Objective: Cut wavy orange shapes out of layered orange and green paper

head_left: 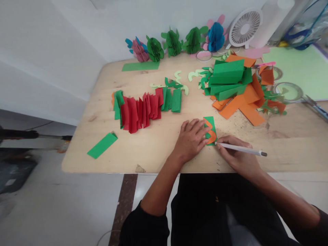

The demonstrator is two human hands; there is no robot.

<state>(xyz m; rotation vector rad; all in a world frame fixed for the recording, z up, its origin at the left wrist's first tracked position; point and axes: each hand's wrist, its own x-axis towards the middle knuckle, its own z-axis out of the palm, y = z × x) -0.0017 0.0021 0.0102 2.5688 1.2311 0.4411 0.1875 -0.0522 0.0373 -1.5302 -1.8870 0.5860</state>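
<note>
My left hand (191, 138) lies spread on the table, its fingertips on an orange wavy paper cutout (212, 136). Beneath that cutout is a folded green paper strip (210, 120), partly covered by it and by my fingers. My right hand (237, 155) grips a slim white pen (239, 148). The pen's tip meets the lower right edge of the green strip, close beside the cutout; any drawn line is too small to make out.
Folded red papers (140, 111) stand left of centre; a green strip (102, 146) lies nearer the edge. Green folded papers (228, 75) and orange scraps (249, 106) are piled right, by tape rolls (288, 91) and scissors (316, 106). Paper figures (173, 42) and a fan (245, 28) line the back.
</note>
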